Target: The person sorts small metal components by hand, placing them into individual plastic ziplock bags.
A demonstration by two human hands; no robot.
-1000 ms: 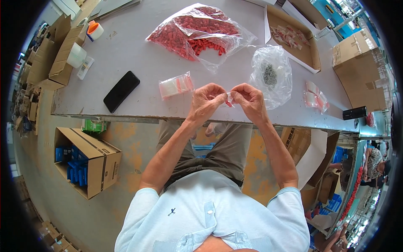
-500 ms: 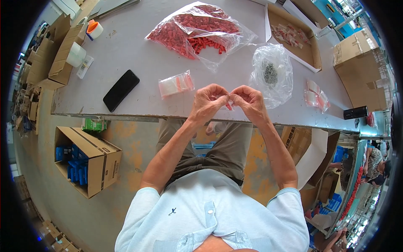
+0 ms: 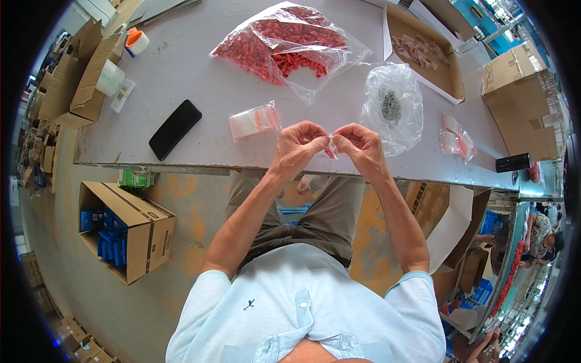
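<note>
Clear plastic, pinched at its upper edge

Near the front edge of the counter, a small clear bag hangs between the fingertips, with something red showing through the film. The left hand has thumb and forefinger closed on one side of its top edge; the right hand does the same on the other, the remaining fingers curled in. Whether the bag's underside touches the counter, I cannot tell, nor whether the edge is being parted or pressed together.

Either way, good work here probably rests on the pinch. Both thumbs should sit level and close, gripping film alone, so the red contents hang free beneath. Even, light pressure along the edge would suit such thin plastic; a hard sideways tug could stretch or split it, and a tilt might let the contents ride up into the grip. Staying low over the counter seems wise, since anything dropped would land there rather than on the floor.

Supplies lie within reach: a stack of flat clear bags with red stripes just left of the hands, a large bag of red pieces beyond, and an opened bag of small grey metal parts to the right. Farther off, a cardboard tray holds small packets.
</note>
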